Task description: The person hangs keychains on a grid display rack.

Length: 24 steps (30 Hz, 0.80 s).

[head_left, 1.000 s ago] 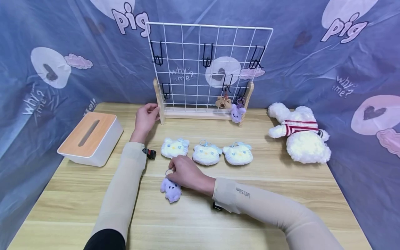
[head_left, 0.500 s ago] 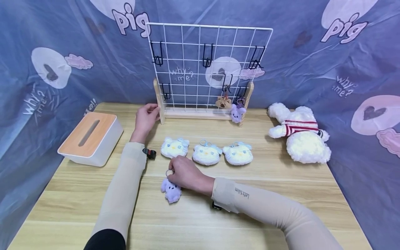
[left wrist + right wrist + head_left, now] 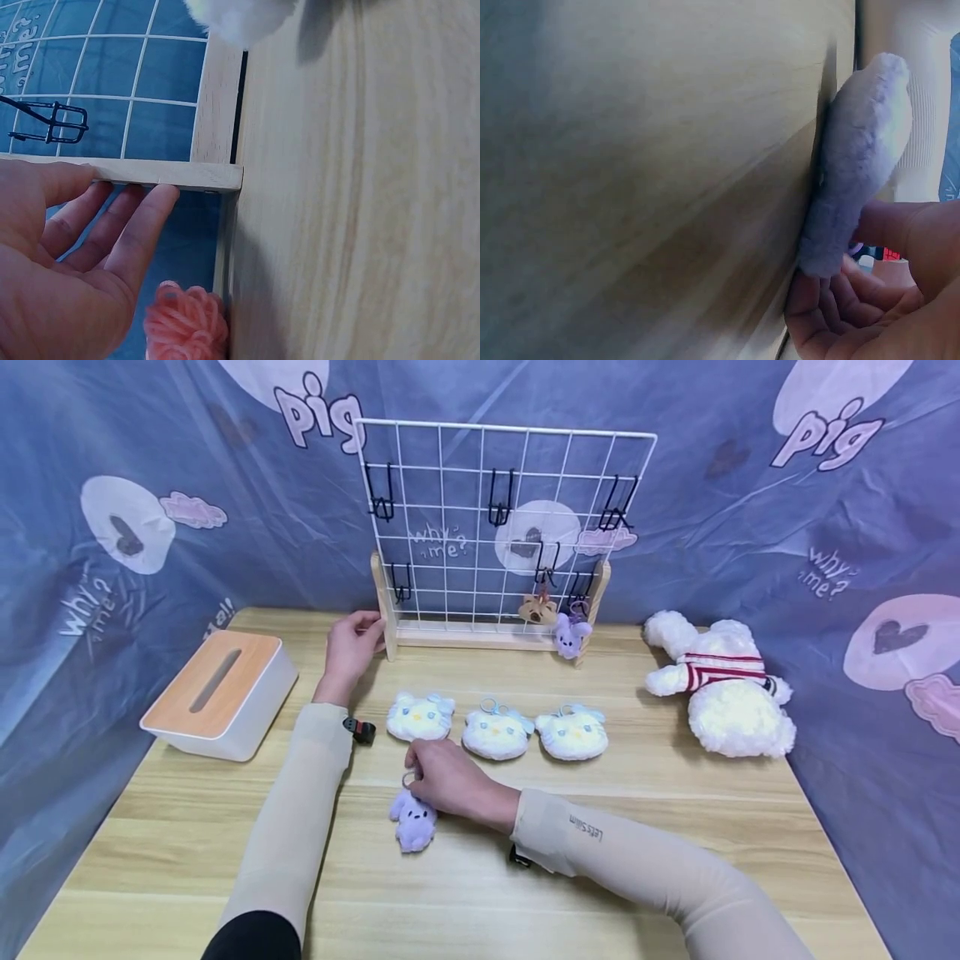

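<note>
My right hand (image 3: 457, 777) pinches the top of a lilac plush keychain (image 3: 415, 823) by its metal ring (image 3: 408, 778); the plush has a dark-eyed face and floppy ears. In the right wrist view the plush (image 3: 862, 165) is seen edge-on, close to the tabletop, fingers curled at its end. My left hand (image 3: 351, 643) touches the left wooden post (image 3: 384, 610) of a white wire grid rack (image 3: 480, 502). Its fingertips (image 3: 169, 193) rest along that post's outer side in the left wrist view. Three white cat-face plush keychains (image 3: 497, 735) lie in a row beyond my right hand.
Several black hooks (image 3: 501, 497) hang on the grid. A brown bear keychain (image 3: 537, 610) and another lilac one (image 3: 572, 637) hang lower right. A tissue box (image 3: 225, 693) stands left, a white plush dog (image 3: 723, 685) right. Coral looped yarn (image 3: 186, 322) shows by my left hand.
The head view has shifted a little, so everything sits slightly lower. Both hands keep nearly the same place, the right still at the lilac keychain's ring and the left at the post.
</note>
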Tool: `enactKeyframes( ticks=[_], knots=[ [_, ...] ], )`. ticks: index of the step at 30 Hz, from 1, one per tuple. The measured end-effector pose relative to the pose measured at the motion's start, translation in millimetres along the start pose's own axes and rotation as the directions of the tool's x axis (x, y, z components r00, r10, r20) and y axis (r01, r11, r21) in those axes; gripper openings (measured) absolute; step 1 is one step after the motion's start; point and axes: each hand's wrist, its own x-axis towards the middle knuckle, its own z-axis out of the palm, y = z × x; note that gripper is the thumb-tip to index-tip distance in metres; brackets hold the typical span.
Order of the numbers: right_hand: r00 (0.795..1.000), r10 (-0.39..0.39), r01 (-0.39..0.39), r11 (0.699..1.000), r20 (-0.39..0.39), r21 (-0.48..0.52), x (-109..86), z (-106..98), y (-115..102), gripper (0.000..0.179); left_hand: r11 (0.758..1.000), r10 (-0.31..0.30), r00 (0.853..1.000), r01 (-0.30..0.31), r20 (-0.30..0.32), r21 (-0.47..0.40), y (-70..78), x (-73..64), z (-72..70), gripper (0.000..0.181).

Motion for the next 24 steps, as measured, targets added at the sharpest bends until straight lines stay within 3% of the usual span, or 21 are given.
enactKeyframes(
  ticks=[4,9,17,24],
  knots=[
    [0.999,-0.012,0.009,0.997,0.03,0.076,-1.7,-6,1,0.011,1.0,0.003,1.0,-0.003,0.0,0.002,-0.1,-0.6,0.5,0.037],
    [0.998,0.036,-0.045,0.984,0.061,0.17,-8.0,-17,-6,0.014,1.0,0.005,1.0,-0.005,-0.001,0.004,0.3,-1.0,0.7,0.037],
    [0.995,0.072,-0.085,0.974,0.066,0.211,-28.7,-48,-38,0.012,1.0,0.001,1.0,-0.001,-0.006,0.001,-0.4,-0.6,0.6,0.036],
    [0.995,0.089,-0.099,0.954,0.047,0.282,-36.4,-60,-45,0.009,1.0,0.002,1.0,-0.002,-0.006,0.004,-0.8,0.5,0.5,0.036]
  ],
)
